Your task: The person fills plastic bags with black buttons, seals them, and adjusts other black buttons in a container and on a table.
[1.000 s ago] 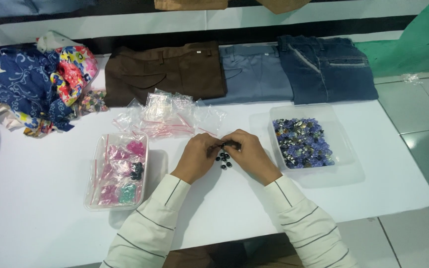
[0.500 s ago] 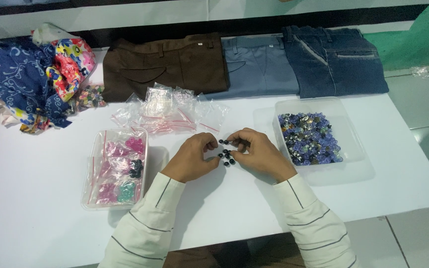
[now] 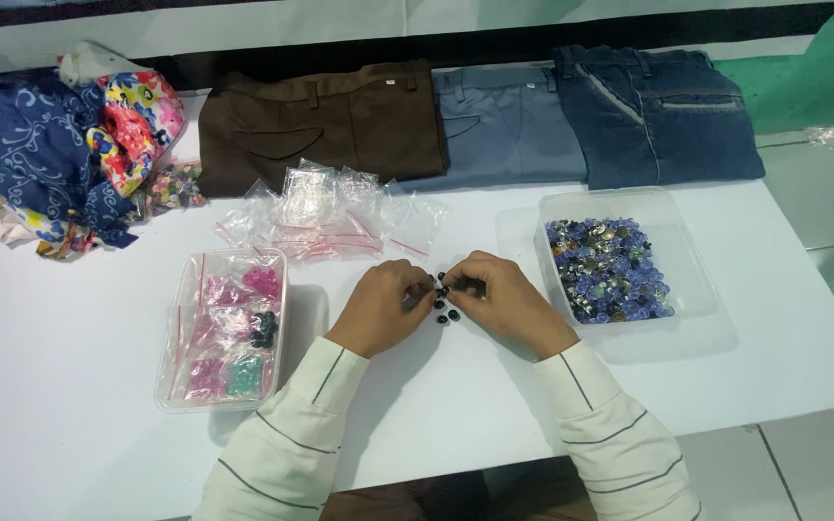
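Two hands meet in the middle of the white table (image 3: 69, 367). The left hand (image 3: 383, 309) and the right hand (image 3: 499, 301) have their fingers bent in and their fingertips almost touch. Between them they pinch some small dark round beads (image 3: 439, 286). A few more of these dark beads lie on the table right under the fingertips, at 6 o'clock from them. Both arms wear white sleeves with thin dark stripes.

At 3 o'clock from the hands, close by, sits a clear plastic box full of blue and purple shiny beads (image 3: 608, 268). At 9 o'clock sits another clear plastic box with little bags of pink, green and dark beads (image 3: 226, 328). At 12 o'clock, a bit further up the table, lies a heap of small clear plastic bags with red zip strips (image 3: 325, 210).

Along the far edge lie three folded pairs of trousers side by side: brown trousers (image 3: 325, 121) at 11 o'clock, grey-blue trousers (image 3: 509, 125) at 12 o'clock and dark blue jeans (image 3: 658, 111) at 1 o'clock. Far off at 10 o'clock is a pile of blue and flowery cloth (image 3: 50, 145).
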